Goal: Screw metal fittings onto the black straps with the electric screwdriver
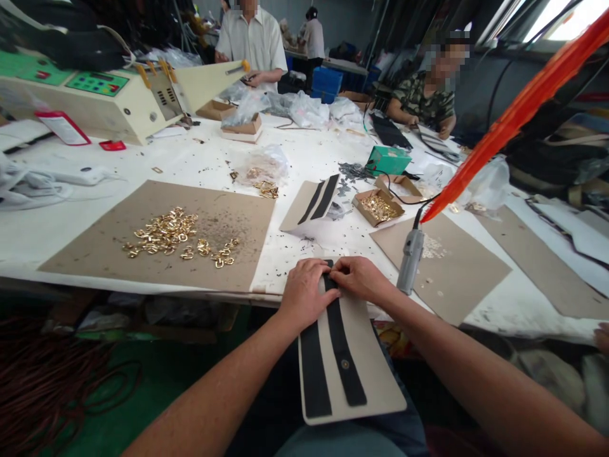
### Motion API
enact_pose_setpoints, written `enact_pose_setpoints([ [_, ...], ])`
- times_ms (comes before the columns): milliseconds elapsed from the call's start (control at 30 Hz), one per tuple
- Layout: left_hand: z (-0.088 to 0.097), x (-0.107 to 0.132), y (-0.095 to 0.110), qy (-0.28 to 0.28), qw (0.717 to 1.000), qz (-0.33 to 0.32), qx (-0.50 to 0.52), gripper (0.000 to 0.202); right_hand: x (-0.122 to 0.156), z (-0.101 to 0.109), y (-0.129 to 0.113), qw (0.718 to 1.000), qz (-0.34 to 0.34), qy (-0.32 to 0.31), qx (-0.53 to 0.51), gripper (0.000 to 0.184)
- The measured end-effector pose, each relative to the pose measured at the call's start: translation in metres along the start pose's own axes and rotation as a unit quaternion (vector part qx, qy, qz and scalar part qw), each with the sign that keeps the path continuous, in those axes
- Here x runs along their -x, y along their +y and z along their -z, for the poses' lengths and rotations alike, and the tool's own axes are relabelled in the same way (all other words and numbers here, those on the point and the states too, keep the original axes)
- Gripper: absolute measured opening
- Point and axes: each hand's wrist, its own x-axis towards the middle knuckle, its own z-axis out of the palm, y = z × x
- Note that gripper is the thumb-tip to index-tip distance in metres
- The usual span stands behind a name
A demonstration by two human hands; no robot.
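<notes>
A beige panel (380, 374) with a rounded lower corner rests across the lap, its far end at the table edge. Down its left side runs a wide black band (314, 374). Beside that lies a narrower black strap (339, 330) with a round metal snap (345, 364) near its lower end. My left hand (307, 292) grips the panel's far left part, its thumb pressing on the strap. My right hand (359, 277) is closed in a pinch at the strap's top end, close to the left fingers. What lies between the right fingertips is hidden.
Gold metal buckles (166, 231) lie on a brown board (109, 222). A similar striped panel (311, 200) sits ahead. A box of gold parts (378, 208) is at right, near a grey tool (411, 260) hanging on an orange coiled hose (514, 120). Two co-workers sit across the table.
</notes>
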Motion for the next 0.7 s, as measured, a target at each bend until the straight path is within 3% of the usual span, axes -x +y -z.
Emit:
enact_pose_setpoints([
  [200, 0.000, -0.001, 0.001, -0.003, 1.000, 0.000, -0.012, 0.051, -0.007, 0.000, -0.006, 0.999, -0.021, -0.001, -0.034, 0.010],
  [300, 0.000, -0.001, 0.000, 0.001, 1.000, -0.007, -0.010, 0.050, 0.006, 0.003, -0.005, 0.996, -0.008, 0.016, -0.083, 0.018],
  [367, -0.001, -0.001, -0.001, 0.009, 1.000, -0.009, -0.011, 0.047, 0.026, 0.008, 0.003, 0.984, -0.001, 0.088, -0.153, 0.029],
  [433, -0.002, 0.000, -0.003, 0.017, 1.000, -0.014, -0.013, 0.045, 0.051, 0.016, 0.020, 0.957, -0.005, 0.217, -0.191, 0.040],
  [500, -0.002, 0.001, -0.004, 0.022, 0.999, -0.023, -0.010, 0.043, 0.074, 0.026, 0.045, 0.922, -0.031, 0.353, -0.154, 0.049],
  [567, -0.003, 0.001, -0.005, 0.022, 0.999, -0.028, -0.005, 0.042, 0.086, 0.036, 0.071, 0.900, -0.088, 0.416, -0.094, 0.062],
  [633, -0.003, 0.001, -0.005, 0.021, 0.999, -0.025, -0.002, 0.041, 0.086, 0.045, 0.090, 0.906, -0.164, 0.386, -0.060, 0.079],
  [700, -0.003, 0.001, -0.004, 0.018, 1.000, -0.022, 0.000, 0.042, 0.078, 0.051, 0.100, 0.922, -0.218, 0.313, -0.058, 0.091],
])
